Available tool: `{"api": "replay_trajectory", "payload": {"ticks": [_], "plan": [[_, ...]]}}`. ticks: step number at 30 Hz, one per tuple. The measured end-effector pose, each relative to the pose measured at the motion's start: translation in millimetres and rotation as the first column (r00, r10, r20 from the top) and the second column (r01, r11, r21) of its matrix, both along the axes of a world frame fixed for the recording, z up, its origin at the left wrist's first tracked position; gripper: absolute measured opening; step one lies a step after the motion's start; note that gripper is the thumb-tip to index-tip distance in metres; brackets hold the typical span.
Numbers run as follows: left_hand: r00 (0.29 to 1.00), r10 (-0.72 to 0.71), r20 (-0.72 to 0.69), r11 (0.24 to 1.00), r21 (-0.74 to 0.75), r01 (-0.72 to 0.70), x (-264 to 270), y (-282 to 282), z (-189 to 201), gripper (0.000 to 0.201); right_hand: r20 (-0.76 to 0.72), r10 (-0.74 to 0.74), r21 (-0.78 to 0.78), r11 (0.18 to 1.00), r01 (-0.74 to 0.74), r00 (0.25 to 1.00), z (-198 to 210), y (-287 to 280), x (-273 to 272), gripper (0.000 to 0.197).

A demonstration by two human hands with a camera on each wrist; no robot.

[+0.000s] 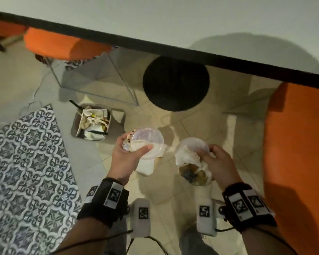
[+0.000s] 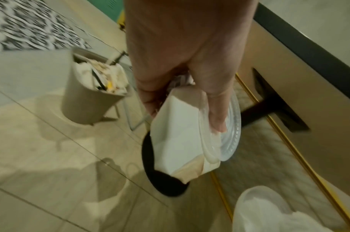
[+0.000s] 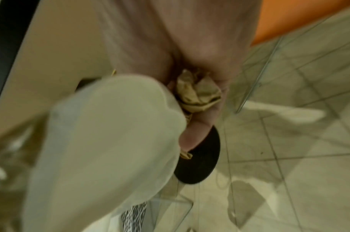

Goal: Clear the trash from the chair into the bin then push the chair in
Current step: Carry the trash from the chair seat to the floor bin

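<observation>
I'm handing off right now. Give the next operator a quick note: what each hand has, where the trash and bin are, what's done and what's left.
Left hand: grips a clear plastic lid together with a white paper bag.
Right hand: grips a clear plastic container with crumpled, soiled paper wrappers.
Both loads are in the air above the floor, not yet over the bin, which stands ahead and to the left beside the patterned rug and is already nearly full.
Done: this trash is picked up.
Left: drop both loads in the bin, then push in the orange chair on the right; its seat is only partly in view.
</observation>
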State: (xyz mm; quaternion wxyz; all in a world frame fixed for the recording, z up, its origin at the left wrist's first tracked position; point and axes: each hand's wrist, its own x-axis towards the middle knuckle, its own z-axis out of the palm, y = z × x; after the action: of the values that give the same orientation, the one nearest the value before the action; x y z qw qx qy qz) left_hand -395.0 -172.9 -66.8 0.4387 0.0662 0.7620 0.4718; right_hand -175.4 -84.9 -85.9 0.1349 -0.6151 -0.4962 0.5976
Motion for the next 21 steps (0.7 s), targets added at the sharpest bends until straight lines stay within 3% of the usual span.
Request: {"api": "replay_trajectory", "payload": {"ticks": [6, 9, 12, 15, 21], "plan": [[0.968, 0.251, 0.022, 0.967, -0.055, -0.249, -156.6, -75.7, -36.5, 0.063, -0.003, 0.123, -0.042, 0.992, -0.123, 0.992, -35.2, -22.1, -185.9, 0.022], [0.956, 0.293, 0.03, 0.955, -0.06, -0.291, -233.3, -100.6, -55.6, 0.059, 0.037, 0.135, -0.063, 0.989, -0.133, 0.99, -54.1, -27.8, -265.8, 0.027], [0.962, 0.267, -0.058, 0.949, -0.159, -0.273, -296.2, -106.7, -72.6, 0.068, 0.077, 0.139, -0.032, 0.99, -0.136, 0.987, -74.4, -24.2, -329.1, 0.026], [0.967, 0.225, -0.116, 0.948, -0.202, -0.245, -338.3, -96.6, -93.4, 0.069, 0.094, 0.076, 0.008, 0.997, -0.077, 0.993, -93.9, -17.2, -377.2, 0.014], [0.958, 0.197, -0.208, 0.942, -0.231, -0.244, -378.5, -53.8, -147.2, 0.062, 0.198, 0.004, 0.271, 0.961, -0.059, 0.98, -138.0, 16.3, -444.6, 0.028]]}}
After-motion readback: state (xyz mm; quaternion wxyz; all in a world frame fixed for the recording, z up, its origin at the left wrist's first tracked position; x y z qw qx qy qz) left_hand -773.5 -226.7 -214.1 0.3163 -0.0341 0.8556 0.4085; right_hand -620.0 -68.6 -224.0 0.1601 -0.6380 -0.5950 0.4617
